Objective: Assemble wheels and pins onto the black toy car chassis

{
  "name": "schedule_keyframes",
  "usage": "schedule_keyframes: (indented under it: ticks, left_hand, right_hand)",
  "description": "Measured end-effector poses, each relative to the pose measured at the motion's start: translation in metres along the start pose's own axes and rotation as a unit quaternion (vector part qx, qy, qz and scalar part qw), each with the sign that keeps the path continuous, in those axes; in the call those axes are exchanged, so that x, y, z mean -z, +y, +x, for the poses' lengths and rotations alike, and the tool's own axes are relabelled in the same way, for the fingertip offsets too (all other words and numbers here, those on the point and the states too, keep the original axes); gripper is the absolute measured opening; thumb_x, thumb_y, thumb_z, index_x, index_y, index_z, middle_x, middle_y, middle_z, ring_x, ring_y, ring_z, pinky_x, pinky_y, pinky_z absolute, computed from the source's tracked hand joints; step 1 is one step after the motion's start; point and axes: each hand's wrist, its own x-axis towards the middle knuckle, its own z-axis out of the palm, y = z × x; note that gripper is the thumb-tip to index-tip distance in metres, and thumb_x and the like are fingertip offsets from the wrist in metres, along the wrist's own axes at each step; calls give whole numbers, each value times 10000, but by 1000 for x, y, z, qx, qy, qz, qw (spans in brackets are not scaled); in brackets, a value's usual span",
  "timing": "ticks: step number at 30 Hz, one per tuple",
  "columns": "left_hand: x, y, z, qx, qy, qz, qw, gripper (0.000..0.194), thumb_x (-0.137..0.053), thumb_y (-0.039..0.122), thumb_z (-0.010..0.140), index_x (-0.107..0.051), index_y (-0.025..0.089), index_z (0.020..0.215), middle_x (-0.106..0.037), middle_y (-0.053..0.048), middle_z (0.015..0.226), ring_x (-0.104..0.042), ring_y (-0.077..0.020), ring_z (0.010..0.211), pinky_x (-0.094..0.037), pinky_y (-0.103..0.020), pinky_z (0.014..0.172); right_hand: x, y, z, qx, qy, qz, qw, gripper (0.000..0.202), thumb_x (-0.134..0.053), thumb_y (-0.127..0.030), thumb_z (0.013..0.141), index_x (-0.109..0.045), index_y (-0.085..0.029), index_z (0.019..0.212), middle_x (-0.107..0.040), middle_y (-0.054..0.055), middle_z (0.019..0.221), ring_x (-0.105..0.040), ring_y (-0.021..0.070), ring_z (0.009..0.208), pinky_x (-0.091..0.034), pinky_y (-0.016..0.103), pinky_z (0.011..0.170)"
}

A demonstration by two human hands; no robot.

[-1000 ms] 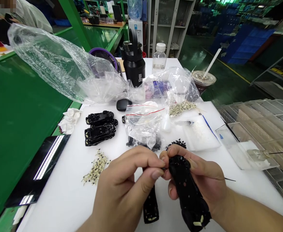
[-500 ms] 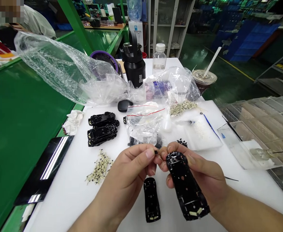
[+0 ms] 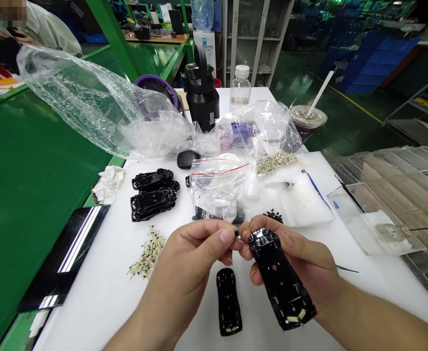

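Note:
A black toy car chassis [image 3: 277, 273] is gripped by my right hand [image 3: 309, 253], its long flat side facing me and pale pieces at its near end. Between thumb and forefinger of my left hand [image 3: 199, 253] is a small black part [image 3: 236, 234], held close to the far end of that chassis. Fingertips of both hands nearly meet there. Below them, a second black chassis [image 3: 229, 302] lies on the white table [image 3: 100, 292]. Left of my left hand spreads a pile of small cream-and-black parts [image 3: 148, 253].
Several black car bodies [image 3: 154, 200] lie at the left. Clear plastic bags [image 3: 217, 190], a black bottle [image 3: 202, 102] and a computer mouse [image 3: 188, 159] stand behind the hands. At the right are a drink cup [image 3: 306, 122], a clear tray [image 3: 367, 234] and a compartment box [image 3: 393, 175]. A person is at the upper left.
Hardly anything differs. The view has shifted slightly, and both hands keep the chassis and the small black part close together.

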Motion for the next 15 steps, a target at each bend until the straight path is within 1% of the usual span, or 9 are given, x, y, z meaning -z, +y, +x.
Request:
schedule_keyframes:
  ticks: [1,2,3,4,5,6,7,12,15]
  left_hand:
    - [0,2,-2,-59,18,77,995,156,-668,293,922,-722,237,787,-663,37,692,-623,-57,676,-498,-126,633]
    - [0,3,-5,-133,39,165,976,103,-664,221,915,-703,239,822,-665,44,727,-623,-53,695,-504,-128,660]
    - [0,5,-7,-211,54,250,943,102,-660,140,895,-684,235,869,-671,45,780,-627,-51,731,-510,-130,696]
    - [0,6,-9,-279,59,319,904,173,-651,65,867,-666,228,921,-676,41,840,-631,-50,778,-512,-131,730]
    - [-1,7,-11,-328,54,362,871,242,-638,11,845,-647,218,969,-676,32,893,-631,-50,821,-512,-132,756]
    - [-1,7,-11,-356,42,382,852,284,-623,-22,832,-629,207,1000,-674,24,926,-631,-51,850,-513,-132,767]
    - [-1,7,-11,-364,30,384,848,295,-608,-35,833,-616,200,1012,-669,21,931,-629,-49,856,-513,-131,761]
    - [1,3,-8,-320,31,354,878,236,-562,11,896,-602,217,1005,-637,32,904,-618,-40,841,-496,-134,755]
    - [0,1,-7,-300,24,345,889,220,-550,24,915,-604,223,991,-628,38,900,-615,-36,832,-489,-130,755]
  right_hand:
    - [0,0,0,2,4,-6,1000,186,-591,-228,946,-683,-123,1069,-647,86,982,-651,148,940,-592,244,810]
    - [0,0,0,3,7,-13,1000,189,-597,-229,941,-683,-126,1073,-648,85,979,-655,150,931,-587,248,812]
    - [0,0,-1,4,8,-20,1000,194,-603,-231,937,-683,-129,1081,-649,83,980,-662,151,916,-582,249,810]
    - [0,0,-1,3,6,-25,1000,203,-608,-237,934,-682,-132,1091,-650,80,981,-671,151,898,-576,249,807]
    - [0,0,-2,2,4,-28,1000,211,-611,-245,932,-681,-137,1099,-649,77,985,-679,151,880,-570,249,804]
    - [1,0,-3,1,0,-31,1000,217,-615,-252,930,-681,-140,1104,-648,74,985,-685,148,855,-566,249,798]
    - [1,-1,-3,0,-3,-33,999,219,-618,-258,927,-681,-144,1103,-647,71,988,-686,144,832,-563,250,792]
    - [-1,-2,-4,9,6,-45,999,212,-641,-261,911,-686,-149,1086,-635,74,978,-654,156,932,-553,245,797]
    - [-2,-2,-3,9,2,-47,999,212,-649,-269,909,-687,-163,1089,-637,67,982,-661,151,898,-550,244,787]
